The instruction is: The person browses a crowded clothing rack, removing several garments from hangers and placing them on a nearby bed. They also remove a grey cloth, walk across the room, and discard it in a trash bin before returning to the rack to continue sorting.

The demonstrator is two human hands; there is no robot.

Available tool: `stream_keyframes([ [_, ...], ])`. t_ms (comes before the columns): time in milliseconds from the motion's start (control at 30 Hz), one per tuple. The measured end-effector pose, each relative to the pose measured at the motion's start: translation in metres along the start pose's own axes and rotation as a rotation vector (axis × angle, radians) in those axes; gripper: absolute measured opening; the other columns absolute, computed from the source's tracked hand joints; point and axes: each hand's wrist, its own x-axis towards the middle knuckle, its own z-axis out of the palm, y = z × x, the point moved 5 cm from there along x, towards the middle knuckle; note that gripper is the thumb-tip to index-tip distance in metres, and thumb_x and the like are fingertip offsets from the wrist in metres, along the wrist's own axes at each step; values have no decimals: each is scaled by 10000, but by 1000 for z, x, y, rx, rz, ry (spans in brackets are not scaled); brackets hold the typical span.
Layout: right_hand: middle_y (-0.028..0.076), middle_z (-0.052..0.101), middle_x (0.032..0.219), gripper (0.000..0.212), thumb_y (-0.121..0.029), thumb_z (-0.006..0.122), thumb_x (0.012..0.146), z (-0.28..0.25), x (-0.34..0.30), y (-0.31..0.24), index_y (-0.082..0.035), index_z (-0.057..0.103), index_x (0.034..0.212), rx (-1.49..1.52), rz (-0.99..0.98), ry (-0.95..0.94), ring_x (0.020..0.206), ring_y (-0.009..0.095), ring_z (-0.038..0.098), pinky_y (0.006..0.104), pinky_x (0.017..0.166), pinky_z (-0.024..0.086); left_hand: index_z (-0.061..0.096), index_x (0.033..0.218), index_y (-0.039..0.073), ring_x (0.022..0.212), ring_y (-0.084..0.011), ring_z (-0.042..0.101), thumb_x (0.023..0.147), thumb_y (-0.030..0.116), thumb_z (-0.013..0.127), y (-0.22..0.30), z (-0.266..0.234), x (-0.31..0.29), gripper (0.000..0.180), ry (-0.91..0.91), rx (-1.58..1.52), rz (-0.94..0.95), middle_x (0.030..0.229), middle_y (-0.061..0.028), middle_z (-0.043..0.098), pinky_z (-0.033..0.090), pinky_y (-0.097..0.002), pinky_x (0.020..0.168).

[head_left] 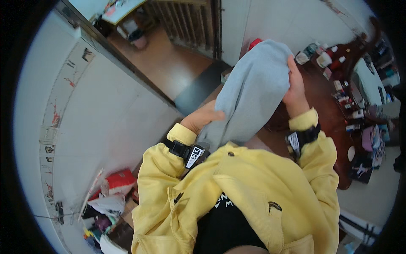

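A light grey piece of soft cloth (256,84), perhaps a garment, hangs in front of my chest between both hands. It is bunched and folded, with a long crease down its left part, and its exact kind cannot be made out. My left hand (206,116) grips its lower left edge, thumb over the front and the other fingers hidden behind. On the upper right edge, my right hand (296,86) holds the cloth, with its fingers partly behind the fabric. Yellow sleeves cover both forearms, and each wrist wears a black strap with a small device.
To the right stands a dark red wooden table (327,112) crowded with bottles (325,58), small boxes and a mirror. Bags (110,203) and clutter lie at the lower left by the white wall (114,110). Ahead, a doorway leads to a desk (124,10) and a bin (138,39).
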Motion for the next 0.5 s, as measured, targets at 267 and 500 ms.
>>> stream_keyframes([
  [267, 184, 684, 1218, 374, -164, 641, 995, -95, 176, 55, 48, 586, 1298, -244, 392, 310, 1098, 317, 681, 459, 994, 561, 702, 1223, -6, 1005, -143, 690, 976, 276, 727, 22, -106, 45, 375, 397, -102, -111, 1129, -53, 742, 541, -300, 934],
  [500, 108, 720, 974, 313, -166, 701, 906, -81, 280, 136, 24, 670, 1153, -1296, 833, -213, 809, 183, 708, 317, 686, 581, 671, 1259, -8, 1027, -134, 674, 1006, 285, 684, 88, -227, 113, 387, 520, -171, -16, 1168, -57, 720, 529, -297, 944],
])
